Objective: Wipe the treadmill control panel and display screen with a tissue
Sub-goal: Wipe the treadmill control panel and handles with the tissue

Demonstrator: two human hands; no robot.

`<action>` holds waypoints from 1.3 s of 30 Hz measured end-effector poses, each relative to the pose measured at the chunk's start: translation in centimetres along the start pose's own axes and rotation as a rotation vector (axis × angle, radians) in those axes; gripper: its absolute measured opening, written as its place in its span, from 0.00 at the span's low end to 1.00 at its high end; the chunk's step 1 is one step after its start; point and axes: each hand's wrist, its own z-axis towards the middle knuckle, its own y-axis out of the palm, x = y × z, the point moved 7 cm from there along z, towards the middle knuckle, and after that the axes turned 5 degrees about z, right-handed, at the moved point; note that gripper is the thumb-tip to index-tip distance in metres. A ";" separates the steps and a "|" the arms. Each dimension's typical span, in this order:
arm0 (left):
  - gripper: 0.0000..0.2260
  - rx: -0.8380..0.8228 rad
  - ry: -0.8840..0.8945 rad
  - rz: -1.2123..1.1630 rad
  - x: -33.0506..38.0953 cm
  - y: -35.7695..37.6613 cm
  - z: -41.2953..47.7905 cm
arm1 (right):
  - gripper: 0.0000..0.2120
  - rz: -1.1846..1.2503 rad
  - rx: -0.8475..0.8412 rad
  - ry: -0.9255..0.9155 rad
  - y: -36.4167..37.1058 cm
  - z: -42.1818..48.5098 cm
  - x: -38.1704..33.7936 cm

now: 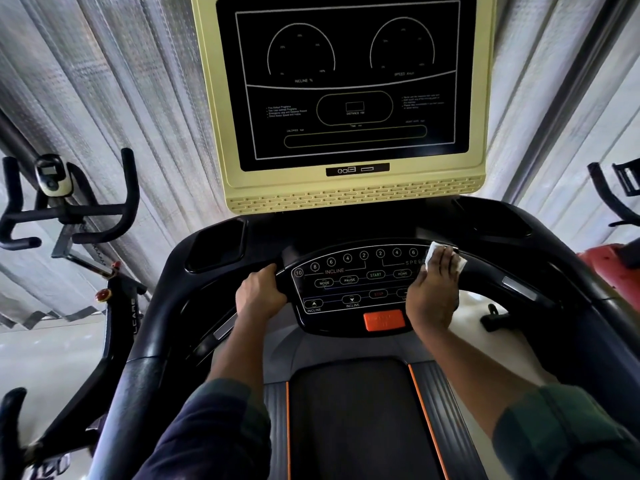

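Observation:
The black control panel [349, 289] with round white-outlined buttons and an orange key sits in the centre of the treadmill console. Above it rises the dark display screen [349, 81] in a pale yellow frame. My right hand [433, 289] lies flat on the panel's right side, pressing a white tissue [431, 256] against the upper right edge; the fingers cover most of the tissue. My left hand [259, 294] is closed around the black handlebar [194, 306] just left of the panel.
An exercise bike [69, 216] with black handlebars stands to the left. Another machine's black bars [613, 192] and a red part [609, 268] show at the right. The treadmill belt [356, 417] with orange stripes runs below. Grey curtains hang behind.

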 end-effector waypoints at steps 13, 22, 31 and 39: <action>0.13 0.005 0.006 -0.005 0.0 -0.1 -0.1 | 0.29 -0.022 -0.007 0.037 0.3 -1.4 0.1; 0.11 0.003 0.013 -0.009 0.0 -0.2 -0.2 | 0.29 -0.031 -0.020 0.041 0.1 -1.2 -0.2; 0.11 0.009 0.023 -0.013 0.2 -0.3 -0.3 | 0.28 -0.016 -0.053 -0.031 0.8 -4.5 -0.9; 0.11 0.002 0.025 -0.022 0.3 -0.5 -0.4 | 0.28 -0.018 -0.057 -0.032 1.0 -5.0 -2.7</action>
